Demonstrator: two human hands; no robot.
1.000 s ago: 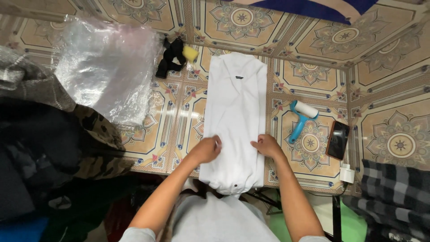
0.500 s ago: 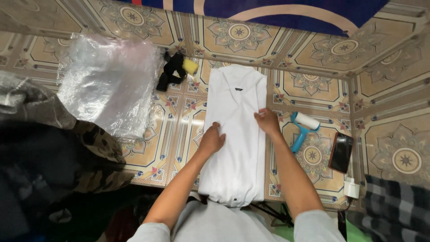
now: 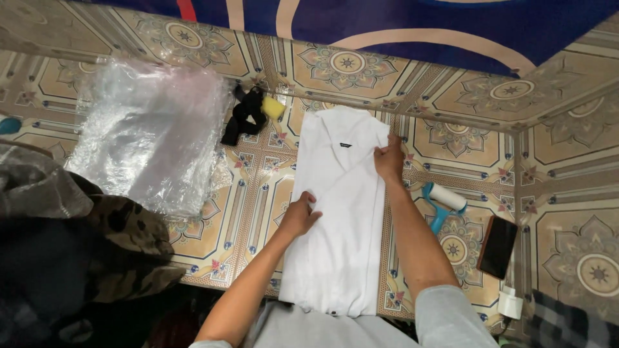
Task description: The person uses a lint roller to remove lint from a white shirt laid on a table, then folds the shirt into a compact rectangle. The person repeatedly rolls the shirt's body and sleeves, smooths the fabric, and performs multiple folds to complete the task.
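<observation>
Head view shows a folded white shirt (image 3: 338, 219) lying on the tiled floor (image 3: 245, 212), its hem partly hidden by the person's grey top. Left hand (image 3: 300, 216) presses flat on its left edge, fingers together; right hand (image 3: 389, 159) pinches the edge near the collar, a lint roller (image 3: 443, 203) just beside.

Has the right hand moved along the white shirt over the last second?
Yes. The right hand has slid up the folded white shirt, from near its bottom hem to beside the collar, now past the lint roller.
</observation>
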